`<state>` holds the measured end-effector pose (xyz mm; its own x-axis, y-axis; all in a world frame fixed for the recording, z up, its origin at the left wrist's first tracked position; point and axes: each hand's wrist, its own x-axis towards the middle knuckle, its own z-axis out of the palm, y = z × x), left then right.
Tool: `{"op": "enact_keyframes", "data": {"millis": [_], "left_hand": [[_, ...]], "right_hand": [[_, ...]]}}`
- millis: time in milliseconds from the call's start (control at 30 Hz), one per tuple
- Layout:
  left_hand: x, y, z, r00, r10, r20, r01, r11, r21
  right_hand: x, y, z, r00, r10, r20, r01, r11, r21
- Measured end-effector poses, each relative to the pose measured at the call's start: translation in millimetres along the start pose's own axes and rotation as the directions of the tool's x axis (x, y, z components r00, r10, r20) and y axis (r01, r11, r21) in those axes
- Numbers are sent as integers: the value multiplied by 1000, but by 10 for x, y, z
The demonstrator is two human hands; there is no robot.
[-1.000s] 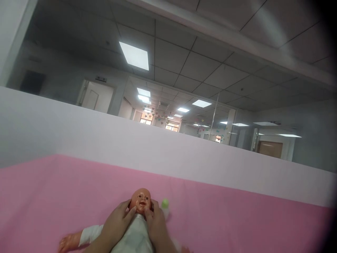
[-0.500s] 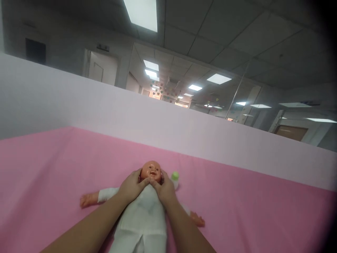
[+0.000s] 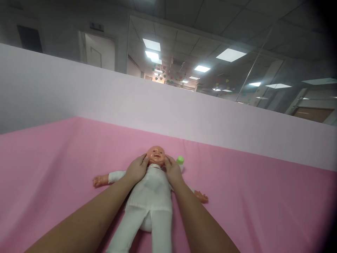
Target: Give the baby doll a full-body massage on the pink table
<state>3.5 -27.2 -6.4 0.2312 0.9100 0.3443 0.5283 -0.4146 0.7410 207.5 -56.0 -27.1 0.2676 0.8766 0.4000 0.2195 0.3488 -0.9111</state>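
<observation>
A baby doll [image 3: 151, 189] in a white top and trousers lies on its back on the pink sheet [image 3: 63, 151], arms spread to both sides. Its bare plastic head [image 3: 156, 156] is held between my two hands. My left hand [image 3: 138, 169] grips the left side of the head, thumb against the cheek and the other fingers partly hidden behind. On the opposite side my right hand [image 3: 172, 171] cups the head near the ear, its fingertips partly out of sight. Just beyond my right hand stands a small white bottle with a green cap [image 3: 180, 160].
A low white wall [image 3: 163, 105] runs along the far side of the pink surface. Above it are a glass window [image 3: 200, 56] with ceiling lights behind and a white door [image 3: 98, 51] at the left.
My thumbs have moved apart from under the doll's chin to the sides of its head. The camera view has tipped downward, showing more of the doll's legs.
</observation>
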Motion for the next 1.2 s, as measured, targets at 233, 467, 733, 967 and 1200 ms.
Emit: {"op": "enact_keyframes", "data": {"millis": [233, 467, 733, 967, 1200], "left_hand": [[-51, 94, -46, 999, 7, 37, -7, 1000, -1], [-66, 118, -43, 999, -19, 47, 16, 998, 57], [-46, 75, -36, 999, -19, 31, 17, 999, 51], [-10, 39, -8, 999, -41, -10, 40, 999, -21], [-55, 85, -46, 999, -4, 52, 7, 998, -59]], "right_hand": [[-49, -41, 48, 998, 29, 53, -26, 998, -55], [-107, -139, 71, 999, 51, 5, -49, 980, -192], [-83, -146, 50, 999, 4, 48, 2, 993, -114], [-21, -36, -19, 999, 22, 39, -23, 999, 31], [-91, -141, 26, 1000, -8, 17, 10, 994, -113]]}}
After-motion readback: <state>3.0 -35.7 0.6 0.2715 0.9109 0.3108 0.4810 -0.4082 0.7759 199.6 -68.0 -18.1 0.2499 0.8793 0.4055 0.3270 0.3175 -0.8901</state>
